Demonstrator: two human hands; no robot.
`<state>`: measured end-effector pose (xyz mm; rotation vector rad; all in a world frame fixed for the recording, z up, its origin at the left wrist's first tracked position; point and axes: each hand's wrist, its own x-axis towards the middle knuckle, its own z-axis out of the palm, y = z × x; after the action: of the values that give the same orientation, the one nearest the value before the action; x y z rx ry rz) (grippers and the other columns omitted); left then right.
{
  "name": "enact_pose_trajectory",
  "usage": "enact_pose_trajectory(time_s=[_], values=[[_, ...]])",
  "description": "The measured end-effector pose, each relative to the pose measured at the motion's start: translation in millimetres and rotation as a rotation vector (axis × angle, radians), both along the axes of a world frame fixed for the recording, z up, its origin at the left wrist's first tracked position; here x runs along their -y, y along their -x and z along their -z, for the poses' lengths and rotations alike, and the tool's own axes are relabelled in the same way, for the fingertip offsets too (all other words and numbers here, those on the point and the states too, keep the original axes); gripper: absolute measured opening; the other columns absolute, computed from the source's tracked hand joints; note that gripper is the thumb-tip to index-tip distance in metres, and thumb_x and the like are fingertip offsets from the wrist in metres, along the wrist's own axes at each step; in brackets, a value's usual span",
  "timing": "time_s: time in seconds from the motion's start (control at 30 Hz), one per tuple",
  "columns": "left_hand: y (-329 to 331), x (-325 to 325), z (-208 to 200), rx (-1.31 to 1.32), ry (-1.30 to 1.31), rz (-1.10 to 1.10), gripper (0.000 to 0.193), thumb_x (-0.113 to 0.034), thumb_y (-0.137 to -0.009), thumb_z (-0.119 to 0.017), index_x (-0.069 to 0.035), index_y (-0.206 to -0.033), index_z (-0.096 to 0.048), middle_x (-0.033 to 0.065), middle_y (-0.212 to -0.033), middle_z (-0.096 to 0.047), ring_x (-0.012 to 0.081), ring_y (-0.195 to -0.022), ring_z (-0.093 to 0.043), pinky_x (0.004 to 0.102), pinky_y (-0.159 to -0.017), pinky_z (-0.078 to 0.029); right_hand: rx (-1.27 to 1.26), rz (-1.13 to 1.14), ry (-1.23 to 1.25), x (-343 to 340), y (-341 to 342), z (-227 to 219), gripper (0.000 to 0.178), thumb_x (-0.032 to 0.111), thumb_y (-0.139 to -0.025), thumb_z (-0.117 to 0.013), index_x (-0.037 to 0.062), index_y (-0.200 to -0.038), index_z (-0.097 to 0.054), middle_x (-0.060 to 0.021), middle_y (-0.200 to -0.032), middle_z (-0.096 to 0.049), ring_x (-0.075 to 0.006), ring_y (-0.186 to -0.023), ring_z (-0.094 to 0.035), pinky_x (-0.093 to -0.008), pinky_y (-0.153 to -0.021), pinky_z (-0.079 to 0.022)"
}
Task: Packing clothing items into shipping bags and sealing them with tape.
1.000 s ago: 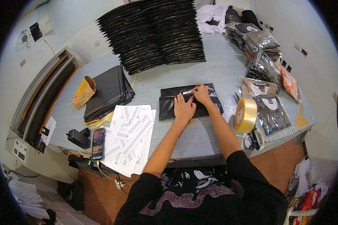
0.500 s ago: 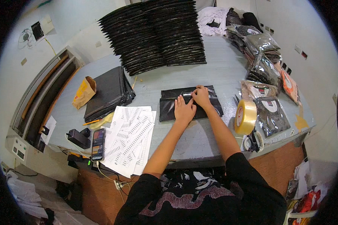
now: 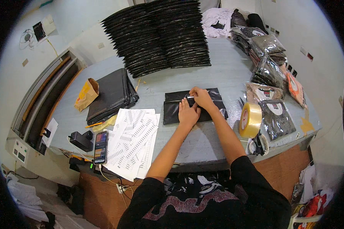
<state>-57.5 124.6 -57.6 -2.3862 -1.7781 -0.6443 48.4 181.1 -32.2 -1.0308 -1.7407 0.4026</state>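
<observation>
A black plastic bag (image 3: 214, 101) lies flat on the table in front of me, with a crease running across it. My left hand (image 3: 188, 113) rests on its middle, palm down and fingers stretched out. Just to the right, my right hand (image 3: 202, 98) bends over the upper part of the bag with its fingers curled together. A small white strip (image 3: 190, 97) shows by the right fingertips. Whatever the fingers pinch there is hidden beneath them.
Left of the bag lie printed papers (image 3: 130, 145), a phone (image 3: 100, 147) and a stack of black bags (image 3: 111, 93). Pleated black stacks (image 3: 160, 38) rise behind. On the right are a tape roll (image 3: 250, 120), scissors (image 3: 260, 143) and wrapped garments (image 3: 277, 118).
My right hand has shifted slightly left along the upper part of the bag, closer to the left fingertips. The left hand stays almost in place on the bag.
</observation>
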Motion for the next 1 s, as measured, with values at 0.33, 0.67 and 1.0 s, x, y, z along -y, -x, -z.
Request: enact_pose_trajectory(time_s=[0.33,0.67,1.0], values=[[0,0,1,0.073,-0.029,0.018,0.04,-0.037,-0.082,-0.038,-0.02,-0.117,-0.051,0.0295,-0.128,-0.031,0.0366,-0.122,-0.028,0.0409,-0.103,-0.018,0.183,0.056,0.099,1,-10,-4,0.013,0.006,-0.071,-0.05,0.0025,-0.077,-0.062,-0.0177,-0.071,-0.06,-0.0304,-0.069,-0.06,-0.0353,-0.065,-0.048],[2,0,2,0.046,-0.018,0.006,0.042,-0.039,-0.084,-0.036,-0.018,-0.118,-0.05,0.0282,-0.129,-0.031,0.0362,-0.123,-0.027,0.0415,-0.103,-0.017,0.329,0.064,0.136,3,0,-5,0.019,-0.002,-0.071,-0.043,-0.0016,-0.081,-0.059,-0.0138,-0.075,-0.063,-0.0227,-0.072,-0.062,-0.029,-0.067,-0.048],[-1,2,-5,0.003,0.042,-0.014,0.043,-0.04,-0.086,-0.035,-0.019,-0.12,-0.048,0.0266,-0.131,-0.029,0.0347,-0.124,-0.026,0.0402,-0.103,-0.017,0.124,0.037,0.059,-12,-1,15,0.025,0.001,-0.067,-0.048,0.0063,-0.09,-0.053,-0.0085,-0.078,-0.064,-0.0259,-0.075,-0.061,-0.0372,-0.07,-0.043]])
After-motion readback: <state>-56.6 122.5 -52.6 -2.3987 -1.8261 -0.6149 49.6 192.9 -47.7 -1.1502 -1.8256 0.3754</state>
